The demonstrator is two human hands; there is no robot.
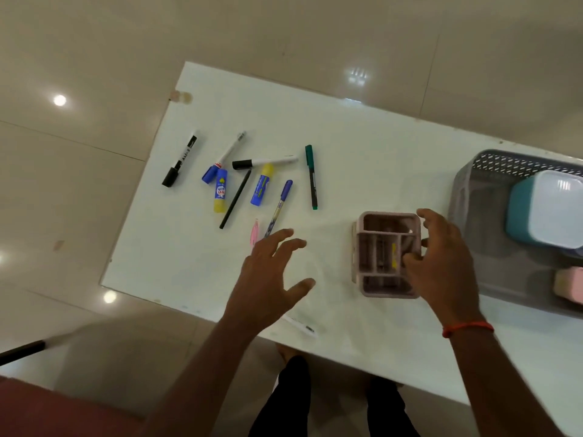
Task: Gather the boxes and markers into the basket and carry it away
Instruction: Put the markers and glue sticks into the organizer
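Over the white table [347,146], your right hand [441,263] grips the pink compartment organizer [383,253]; your left hand [271,279] hovers, fingers [291,244] spread, near scattered markers [265,161].

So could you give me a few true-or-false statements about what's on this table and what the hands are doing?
1. The grey basket already holds a teal box with a white lid. True.
2. The right hand is at the pink divided organizer. True.
3. The left hand is closed around the green pen. False: it is open with fingers spread, and the green pen lies apart from it on the table.
4. All the markers are already in the basket. False: several, such as the black marker, still lie on the table.
5. Two glue sticks lie among the pens. True.
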